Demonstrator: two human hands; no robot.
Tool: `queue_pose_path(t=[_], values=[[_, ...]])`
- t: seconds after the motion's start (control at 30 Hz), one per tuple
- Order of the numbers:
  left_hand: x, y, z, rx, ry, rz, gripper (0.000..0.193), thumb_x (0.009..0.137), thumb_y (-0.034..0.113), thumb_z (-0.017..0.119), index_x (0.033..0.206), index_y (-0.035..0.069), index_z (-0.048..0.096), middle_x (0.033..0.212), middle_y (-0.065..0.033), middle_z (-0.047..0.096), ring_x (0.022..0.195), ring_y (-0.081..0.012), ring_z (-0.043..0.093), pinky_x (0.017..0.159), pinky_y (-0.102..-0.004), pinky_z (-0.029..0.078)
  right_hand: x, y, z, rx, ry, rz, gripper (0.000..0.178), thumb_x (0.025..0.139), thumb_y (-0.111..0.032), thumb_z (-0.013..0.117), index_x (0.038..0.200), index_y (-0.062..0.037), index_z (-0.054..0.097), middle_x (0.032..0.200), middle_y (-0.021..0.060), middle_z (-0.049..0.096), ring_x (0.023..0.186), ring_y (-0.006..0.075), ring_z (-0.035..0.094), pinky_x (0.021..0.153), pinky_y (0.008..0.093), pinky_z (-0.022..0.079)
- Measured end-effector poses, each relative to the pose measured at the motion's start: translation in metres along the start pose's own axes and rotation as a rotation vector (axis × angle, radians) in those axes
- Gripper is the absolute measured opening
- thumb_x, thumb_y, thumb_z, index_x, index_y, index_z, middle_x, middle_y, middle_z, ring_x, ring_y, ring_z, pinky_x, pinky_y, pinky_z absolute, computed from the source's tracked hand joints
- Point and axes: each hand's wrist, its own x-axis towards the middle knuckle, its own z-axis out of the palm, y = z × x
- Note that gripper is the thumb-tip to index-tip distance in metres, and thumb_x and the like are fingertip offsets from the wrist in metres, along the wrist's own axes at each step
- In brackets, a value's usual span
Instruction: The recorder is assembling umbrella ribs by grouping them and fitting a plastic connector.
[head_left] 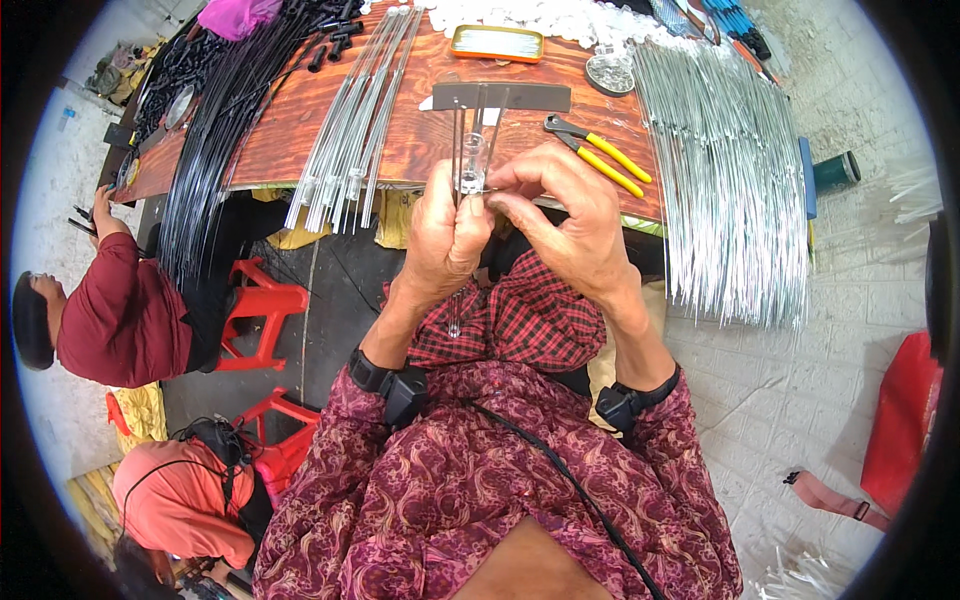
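My left hand (442, 235) is closed around several thin metal rods with a clear plastic fitting (472, 160) at their middle, held upright in front of the table edge. The rods' lower end (455, 320) shows below my wrist. My right hand (575, 215) meets it from the right, with thumb and index finger pinched at the base of the fitting on a thin piece, too small to name. Just beyond my hands lies a flat grey metal bar (540, 97) on the table. Yellow-handled pliers (600, 160) rest to the right of it.
The wooden table (590, 110) carries silver rod bundles (715, 180), a smaller bundle (360, 120), and dark rods (220, 130). A shallow tin (497, 43) and a round clear container (610, 74) stand farther back. Two people sit at left near red stools (265, 310).
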Motion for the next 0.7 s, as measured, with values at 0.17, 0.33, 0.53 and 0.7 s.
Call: queue_pose_path(t=[0.17,0.33,0.53,0.7], values=[[0.003,0.010,0.004,0.106,0.068,0.067,0.030,0.093,0.022,0.045,0.110,-0.002,0.047,0.076,-0.0061,0.053,0.061,-0.0125,0.051,0.054,-0.0275,0.041,0.005,-0.009,-0.004,-0.110,-0.093,-0.028,0.014,0.072,0.000,0.071,0.081,0.0014,0.061,0.084,0.0116,0.063,0.076,0.0239,0.063,0.065,0.0319,0.050],[0.004,0.015,0.009,0.248,0.047,0.079,0.025,0.093,0.011,0.044,0.114,-0.003,0.043,0.077,-0.0140,0.056,0.063,-0.0249,0.058,0.056,-0.0364,0.045,0.004,-0.015,-0.007,-0.262,0.040,-0.145,0.011,0.071,-0.005,0.070,0.079,-0.0028,0.062,0.077,0.0088,0.062,0.064,0.0243,0.062,0.053,0.0324,0.047],[0.004,0.008,0.014,0.265,0.092,0.202,0.026,0.093,0.006,0.044,0.117,-0.003,0.041,0.077,-0.0149,0.056,0.062,-0.0283,0.058,0.057,-0.0365,0.046,0.010,-0.021,-0.014,-0.308,0.053,-0.098,0.009,0.071,-0.007,0.070,0.075,-0.0027,0.064,0.073,0.0080,0.063,0.061,0.0212,0.062,0.052,0.0310,0.047],[0.002,0.010,0.011,0.203,0.057,0.134,0.025,0.095,0.011,0.043,0.116,-0.003,0.043,0.078,-0.0137,0.057,0.064,-0.0253,0.058,0.058,-0.0355,0.046,0.009,-0.016,-0.013,-0.080,0.042,0.039,0.011,0.073,-0.008,0.069,0.079,0.0003,0.064,0.077,0.0101,0.065,0.065,0.0213,0.064,0.056,0.0294,0.049]])
